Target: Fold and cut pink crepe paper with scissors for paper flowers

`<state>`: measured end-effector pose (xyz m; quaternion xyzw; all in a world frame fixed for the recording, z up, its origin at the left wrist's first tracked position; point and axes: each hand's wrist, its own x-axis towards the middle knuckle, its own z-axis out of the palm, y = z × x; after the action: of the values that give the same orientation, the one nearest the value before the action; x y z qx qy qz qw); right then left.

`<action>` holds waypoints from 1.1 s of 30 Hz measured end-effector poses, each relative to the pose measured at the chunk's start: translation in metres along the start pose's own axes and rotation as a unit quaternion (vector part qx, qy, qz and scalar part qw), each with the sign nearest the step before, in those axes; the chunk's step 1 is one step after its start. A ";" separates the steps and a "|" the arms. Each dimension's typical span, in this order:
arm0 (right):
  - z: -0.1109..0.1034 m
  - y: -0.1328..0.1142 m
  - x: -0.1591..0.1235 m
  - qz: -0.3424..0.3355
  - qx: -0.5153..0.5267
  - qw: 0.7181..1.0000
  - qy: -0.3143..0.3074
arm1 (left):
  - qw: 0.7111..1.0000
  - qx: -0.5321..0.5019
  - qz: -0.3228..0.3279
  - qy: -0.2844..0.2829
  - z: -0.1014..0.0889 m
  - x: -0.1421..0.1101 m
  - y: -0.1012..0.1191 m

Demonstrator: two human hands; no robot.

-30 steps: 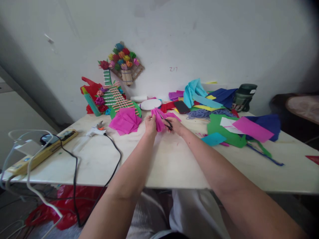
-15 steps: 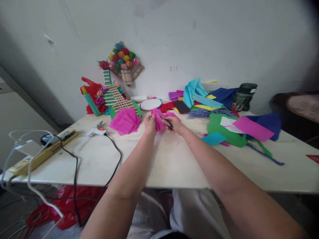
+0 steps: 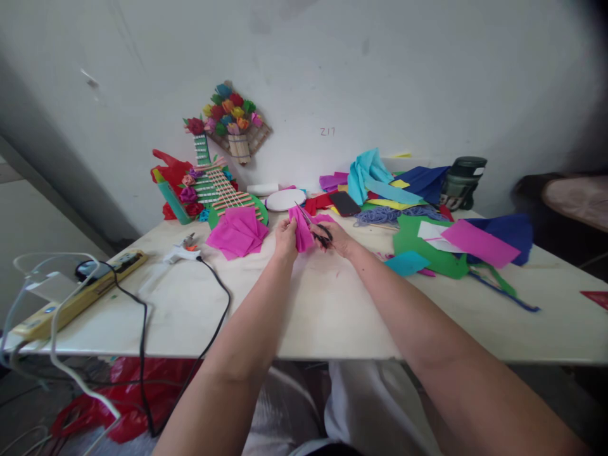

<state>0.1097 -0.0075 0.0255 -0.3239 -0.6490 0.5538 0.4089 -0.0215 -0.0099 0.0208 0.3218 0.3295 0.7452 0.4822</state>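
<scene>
Above the middle of the table, my left hand is closed on a folded piece of magenta crepe paper. My right hand grips black-handled scissors, their blades pointing up and left across the paper's upper part. Whether the blades touch the paper is hard to make out. Behind the right hand shows more magenta paper, partly hidden. To the left of my left hand lies a loose stack of magenta paper squares.
A glue gun and a power strip with cords are on the left. Behind stand a guitar-shaped craft and a green glue bottle. Toward the right are a phone, coloured paper, yarn and a dark bottle.
The scissors have shifted slightly, with their blades now standing more upright and the tips clear above the paper. The left hand keeps hold of the magenta paper; the view has moved slightly.
</scene>
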 end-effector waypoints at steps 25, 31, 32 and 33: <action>-0.001 0.012 0.009 -0.026 0.005 0.999 0.032 | 0.999 0.008 -0.004 -0.039 0.002 -0.005 -0.001; 0.000 0.010 0.009 -0.027 0.021 0.999 0.036 | 1.000 0.009 -0.008 -0.026 0.005 -0.007 0.002; 0.000 0.010 0.008 -0.027 0.022 0.999 0.037 | 1.000 0.009 -0.009 -0.025 0.005 -0.007 0.002; 0.001 0.009 0.008 -0.027 0.022 0.999 0.039 | 1.000 0.008 -0.010 -0.026 0.005 -0.007 0.002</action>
<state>0.1050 0.0011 0.0179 -0.3189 -0.6287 0.5433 0.4559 -0.0166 -0.0160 0.0240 0.3416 0.3263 0.7292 0.4950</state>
